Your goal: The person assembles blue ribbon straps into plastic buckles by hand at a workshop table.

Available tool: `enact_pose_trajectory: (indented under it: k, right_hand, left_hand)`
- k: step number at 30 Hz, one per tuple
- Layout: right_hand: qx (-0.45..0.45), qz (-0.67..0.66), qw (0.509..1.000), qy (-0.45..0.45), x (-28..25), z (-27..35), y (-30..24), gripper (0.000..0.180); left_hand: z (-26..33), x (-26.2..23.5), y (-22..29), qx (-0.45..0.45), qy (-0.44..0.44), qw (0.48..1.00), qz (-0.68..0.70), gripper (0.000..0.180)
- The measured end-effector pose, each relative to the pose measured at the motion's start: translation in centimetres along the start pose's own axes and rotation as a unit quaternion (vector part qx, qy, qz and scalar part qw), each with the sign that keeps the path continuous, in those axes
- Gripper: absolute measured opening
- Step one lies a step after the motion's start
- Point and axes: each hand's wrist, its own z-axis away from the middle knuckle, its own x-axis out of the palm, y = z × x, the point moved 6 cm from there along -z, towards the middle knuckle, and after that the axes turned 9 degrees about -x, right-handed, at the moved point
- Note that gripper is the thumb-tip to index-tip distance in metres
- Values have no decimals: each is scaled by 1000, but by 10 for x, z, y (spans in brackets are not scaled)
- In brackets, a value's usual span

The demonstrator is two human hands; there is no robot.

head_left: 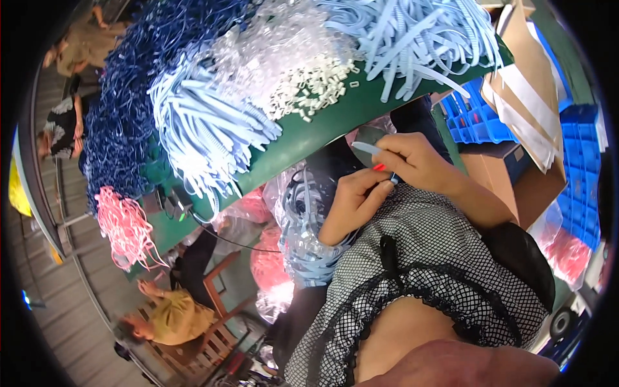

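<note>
Both my hands are close together in front of my lap, by the table's near edge. My right hand (416, 161) is closed on a light blue strap (366, 148), whose flat end sticks out past the fingertips. Just below, my left hand (358, 201) pinches at a short blue bit (394, 178), seemingly part of the same strap. A small red piece (379, 167) shows between the two hands; its kind is too small to tell. Beside my left wrist hangs a bundle of light blue straps (306, 255) in clear plastic.
The green table (284, 151) bears light blue straps (200, 129), dark blue cords (122, 122), clear plastic pieces (277, 35), white small parts (313, 87) and pink cords (126, 222). Blue crates (477, 116) and a cardboard box (493, 171) stand right. A seated person (177, 319) is at left.
</note>
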Motion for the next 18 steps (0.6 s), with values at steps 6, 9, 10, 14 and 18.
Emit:
enact_pose_trajectory:
  k: [6, 9, 10, 14, 18]
  right_hand:
    - [-15, 224, 974, 38, -24, -30, 8, 12]
    - [-21, 181, 982, 44, -17, -35, 9, 13]
    - [4, 138, 990, 2, -11, -39, 10, 14]
    - [74, 22, 996, 54, -23, -45, 17, 20]
    - [136, -61, 989, 6, -28, -50, 21, 20]
  left_hand:
    - [4, -2, -5, 12, 3, 999, 39, 15]
    - [-5, -6, -11, -39, -25, 996, 81, 16]
    - [-5, -15, -12, -12, 28, 999, 33, 17]
    - [-8, -55, -1, 86, 291, 937, -173, 16]
    - [-13, -80, -2, 24, 428, 865, -262, 16]
